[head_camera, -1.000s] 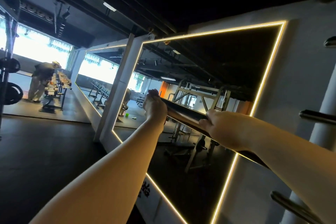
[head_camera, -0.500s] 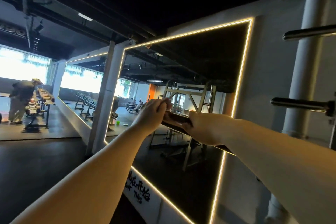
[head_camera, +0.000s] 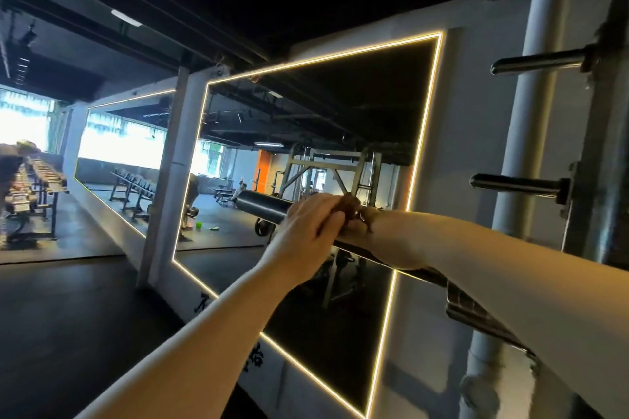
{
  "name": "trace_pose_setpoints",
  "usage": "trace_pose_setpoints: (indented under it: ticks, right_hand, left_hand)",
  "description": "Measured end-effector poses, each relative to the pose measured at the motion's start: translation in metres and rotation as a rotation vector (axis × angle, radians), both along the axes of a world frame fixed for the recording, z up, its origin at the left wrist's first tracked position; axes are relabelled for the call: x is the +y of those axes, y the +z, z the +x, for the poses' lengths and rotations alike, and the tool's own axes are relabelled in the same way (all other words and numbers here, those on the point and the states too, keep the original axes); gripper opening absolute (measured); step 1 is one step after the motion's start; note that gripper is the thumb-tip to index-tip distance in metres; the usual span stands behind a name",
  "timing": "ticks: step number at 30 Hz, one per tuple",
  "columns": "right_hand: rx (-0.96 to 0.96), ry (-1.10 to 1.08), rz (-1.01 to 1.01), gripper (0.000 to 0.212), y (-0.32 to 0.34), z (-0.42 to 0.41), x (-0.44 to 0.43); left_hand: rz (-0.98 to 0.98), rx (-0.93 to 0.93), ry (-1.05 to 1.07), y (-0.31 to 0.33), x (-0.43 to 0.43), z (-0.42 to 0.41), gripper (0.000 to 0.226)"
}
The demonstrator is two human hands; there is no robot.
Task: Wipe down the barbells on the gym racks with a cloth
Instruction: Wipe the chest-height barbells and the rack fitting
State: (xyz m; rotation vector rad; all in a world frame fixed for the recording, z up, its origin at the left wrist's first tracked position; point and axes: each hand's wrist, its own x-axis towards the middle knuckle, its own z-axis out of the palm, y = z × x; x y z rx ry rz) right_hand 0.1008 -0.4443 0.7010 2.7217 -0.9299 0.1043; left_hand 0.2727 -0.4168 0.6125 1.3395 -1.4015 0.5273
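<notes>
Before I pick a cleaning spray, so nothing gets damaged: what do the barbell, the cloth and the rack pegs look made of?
Barbell: metal, likely steel, with a dark satin finish; a soft highlight runs along its round end.
Cloth: brown fabric, it seems; crumpled, with loose threads hanging.
Rack pegs: polished metal, probably chrome-plated; sharp, mirror-like glints.

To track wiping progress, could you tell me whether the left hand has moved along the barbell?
Yes: the left hand slid away from the barbell's free end, back toward the rack.
</notes>
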Motion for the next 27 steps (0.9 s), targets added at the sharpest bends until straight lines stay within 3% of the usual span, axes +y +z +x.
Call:
trace_pose_setpoints:
  ticks: [4, 7, 11, 16, 19, 23, 27]
  right_hand:
    - [-0.072, -0.035, 0.06, 0.06, 0.002, -0.023, 0.006]
    - [-0.06, -0.114, 0.064, 0.067, 0.006, -0.04, 0.008]
    - [-0.26, -0.017, 0.032, 0.049, 0.004, -0.041, 0.012]
    - [-0.392, -0.024, 0.032, 0.044, 0.004, -0.041, 0.006]
    - [-0.39, -0.017, 0.062, 0.043, 0.005, -0.049, 0.009]
    - [-0.29, -0.14, 0.044, 0.031, 0.013, -0.059, -0.003]
    - [-0.422, -0.162, 0.026, 0.026, 0.011, -0.061, -0.009]
  left_hand:
    - [0.043, 0.173, 0.2, 0.002, -0.005, 0.05, 0.025]
    - [0.086, 0.258, 0.27, 0.014, -0.009, 0.036, 0.023]
    - [0.091, 0.19, 0.208, 0.018, -0.006, -0.033, 0.027]
    - [0.076, 0.083, -0.109, 0.006, 0.004, -0.078, 0.029]
    - [0.064, -0.041, -0.01, 0.006, 0.001, -0.05, 0.024]
    - [0.142, 0.155, 0.12, 0.024, -0.008, -0.037, 0.022]
    - [0.093, 0.101, 0.14, 0.022, -0.002, -0.087, 0.03]
